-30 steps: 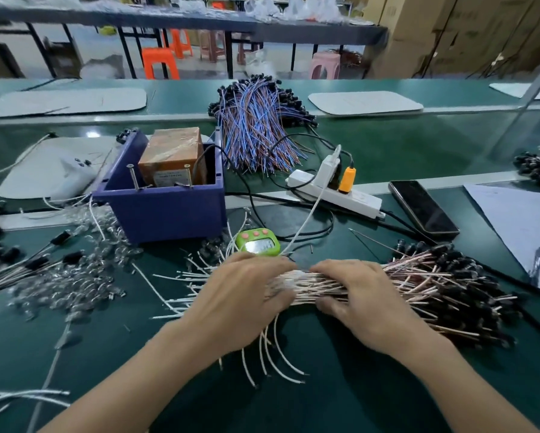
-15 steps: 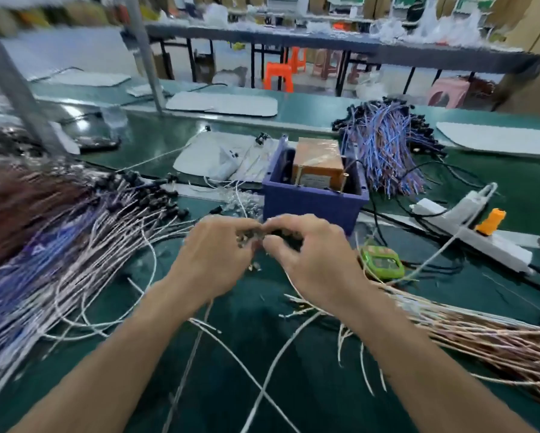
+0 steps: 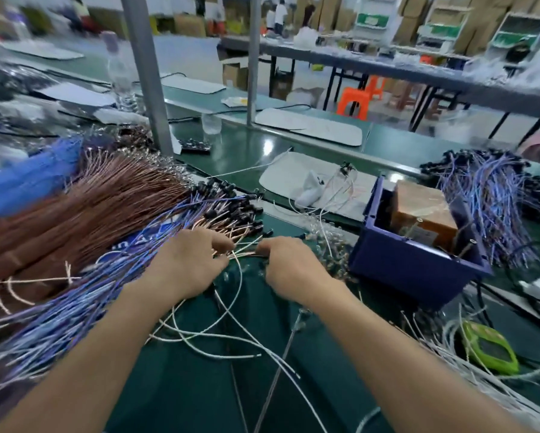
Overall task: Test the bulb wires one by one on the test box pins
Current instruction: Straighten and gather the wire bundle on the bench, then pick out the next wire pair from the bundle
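Both hands meet low over a green table. The left hand and the right hand each curl their fingers around a thin bunch of pale bulb wires stretched between them. More loose white wires loop across the table below the wrists.

The dark blue test box sits to the right of the right hand and apart from it, with a brown block inside. A thin metal pin rises at its near rim, though blur hides the detail.

A thick sheaf of copper-coloured wires fans out at left, and a spread of blue wires lies beside it, reaching the left wrist. A second blue bundle lies behind the box, and a small green timer rests at lower right.
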A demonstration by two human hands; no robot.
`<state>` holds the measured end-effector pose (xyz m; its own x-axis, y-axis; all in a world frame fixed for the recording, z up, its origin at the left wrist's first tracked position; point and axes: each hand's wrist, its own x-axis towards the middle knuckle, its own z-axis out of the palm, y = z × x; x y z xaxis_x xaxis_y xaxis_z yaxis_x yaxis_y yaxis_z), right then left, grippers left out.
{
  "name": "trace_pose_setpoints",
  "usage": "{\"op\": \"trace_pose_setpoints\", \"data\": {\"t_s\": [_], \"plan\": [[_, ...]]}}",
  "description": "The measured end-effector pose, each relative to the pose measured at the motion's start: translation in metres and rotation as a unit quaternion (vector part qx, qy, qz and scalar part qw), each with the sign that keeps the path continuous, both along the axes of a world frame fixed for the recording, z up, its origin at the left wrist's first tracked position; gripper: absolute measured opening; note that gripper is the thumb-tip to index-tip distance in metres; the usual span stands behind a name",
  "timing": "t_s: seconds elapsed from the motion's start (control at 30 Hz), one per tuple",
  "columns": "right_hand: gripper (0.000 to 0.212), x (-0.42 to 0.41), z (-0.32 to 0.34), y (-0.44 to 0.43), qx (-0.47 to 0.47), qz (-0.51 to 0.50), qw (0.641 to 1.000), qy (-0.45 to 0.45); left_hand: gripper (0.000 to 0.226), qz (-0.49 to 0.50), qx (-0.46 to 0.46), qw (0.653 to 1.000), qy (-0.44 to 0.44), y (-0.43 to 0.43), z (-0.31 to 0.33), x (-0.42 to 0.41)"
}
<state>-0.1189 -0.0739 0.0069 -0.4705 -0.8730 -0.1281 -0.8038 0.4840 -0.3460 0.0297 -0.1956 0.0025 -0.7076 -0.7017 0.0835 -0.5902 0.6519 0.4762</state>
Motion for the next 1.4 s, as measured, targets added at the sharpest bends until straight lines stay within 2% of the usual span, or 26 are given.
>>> {"op": "trace_pose_setpoints", "data": {"t_s": [0.13,0.2,0.27,0.33,0.47,0.63,0.7,0.77,0.87,1.0,1.07,1.17,1.23,1.33,1.4], "plan": [[0.013,0.006,-0.002,-0.008,-0.078,-0.03,0.996,0.013,0.016,0.035,-0.052,0.998,-0.007,0.003,-0.007,-0.009],[0.025,0.014,-0.002,-0.007,-0.099,-0.027,0.995,-0.006,0.017,0.051,-0.069,0.996,0.003,0.001,-0.01,-0.01],[0.043,0.026,-0.001,-0.004,-0.064,0.0,0.997,-0.034,0.018,0.059,-0.058,0.996,0.015,-0.004,-0.012,-0.008],[0.048,0.038,-0.003,-0.003,-0.025,0.043,0.999,-0.016,0.02,0.062,-0.031,0.997,0.015,-0.01,-0.014,-0.006],[0.035,0.058,-0.009,-0.008,-0.053,0.059,0.997,0.005,0.021,0.065,0.036,0.996,0.056,-0.015,-0.019,-0.005],[0.034,0.071,-0.017,-0.022,-0.016,0.027,0.999,0.034,0.019,0.1,0.036,0.988,0.11,-0.011,-0.027,-0.006],[0.029,0.069,-0.01,-0.025,-0.01,0.002,1.0,0.001,0.017,0.107,0.041,0.983,0.142,-0.012,-0.029,-0.005],[0.024,0.059,0.002,-0.024,-0.057,-0.038,0.992,-0.11,0.017,0.113,0.05,0.974,0.189,-0.014,-0.032,-0.004],[0.02,0.047,0.027,-0.012,-0.206,-0.09,0.932,-0.284,0.029,0.099,0.034,0.969,0.223,-0.015,-0.032,0.002],[0.018,0.036,0.06,-0.001,-0.351,-0.117,0.852,-0.371,0.039,-0.008,-0.031,0.953,0.303,0.005,-0.011,-0.001],[0.017,0.029,0.074,0.003,-0.4,-0.146,0.793,-0.436,0.036,-0.046,0.005,0.942,0.332,0.02,0.0,-0.013],[0.019,0.02,0.087,0.008,-0.43,-0.169,0.708,-0.533,0.028,-0.067,0.028,0.945,0.32,0.04,-0.001,-0.026],[0.018,0.015,0.091,0.015,-0.442,-0.165,0.68,-0.561,0.029,-0.08,0.092,0.928,0.352,0.043,-0.006,-0.027],[0.014,0.004,0.096,0.031,-0.465,-0.17,0.648,-0.579,0.027,-0.053,0.247,0.879,0.404,0.042,0.001,-0.027],[0.011,-0.002,0.097,0.042,-0.475,-0.178,0.638,-0.58,0.028,-0.053,0.246,0.876,0.412,0.039,0.011,-0.027]]}}
